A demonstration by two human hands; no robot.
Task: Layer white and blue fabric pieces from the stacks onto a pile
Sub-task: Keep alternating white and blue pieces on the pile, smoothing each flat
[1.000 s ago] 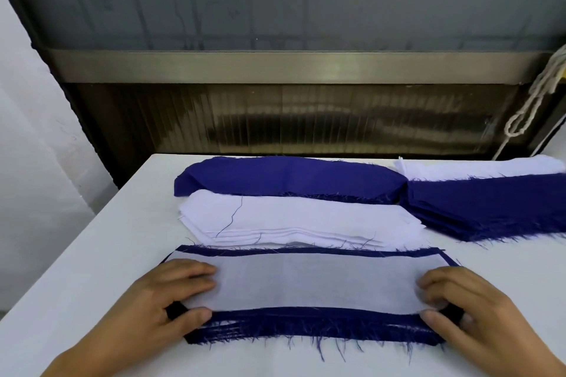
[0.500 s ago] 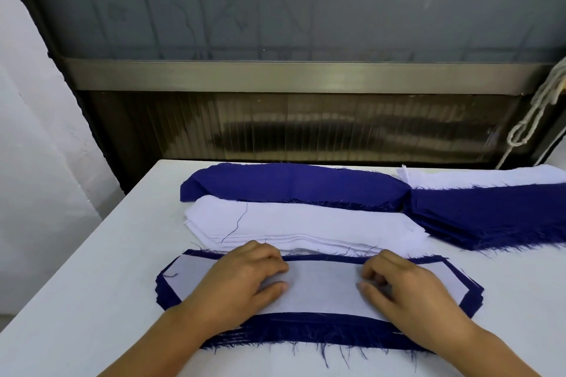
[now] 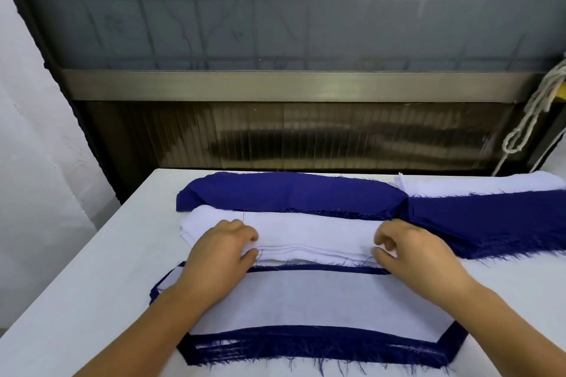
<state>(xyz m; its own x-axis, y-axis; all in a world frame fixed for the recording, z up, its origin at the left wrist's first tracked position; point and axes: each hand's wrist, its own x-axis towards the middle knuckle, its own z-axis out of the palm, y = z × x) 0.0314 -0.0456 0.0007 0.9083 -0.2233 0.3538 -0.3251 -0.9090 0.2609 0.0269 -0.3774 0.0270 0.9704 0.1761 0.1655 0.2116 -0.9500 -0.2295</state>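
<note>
The layered pile (image 3: 321,306) lies nearest me, a white piece on top with frayed blue edges showing around it. Behind it sits the white stack (image 3: 312,232), and behind that a blue stack (image 3: 291,193). My left hand (image 3: 220,254) rests on the left part of the white stack, fingers and thumb curled at its front edge, pinching the top layers. My right hand (image 3: 410,251) is at the stack's right end, fingers curled over the top piece and thumb at its front edge.
A second blue stack (image 3: 490,223) with a white stack (image 3: 477,187) behind it lies at the right. All rests on a white table (image 3: 76,300). A dark wall panel stands behind the table and a knotted white rope (image 3: 530,119) hangs at the right.
Both hands left the pile's white top piece and moved forward onto the white stack behind it, where they now take hold of its top layer.
</note>
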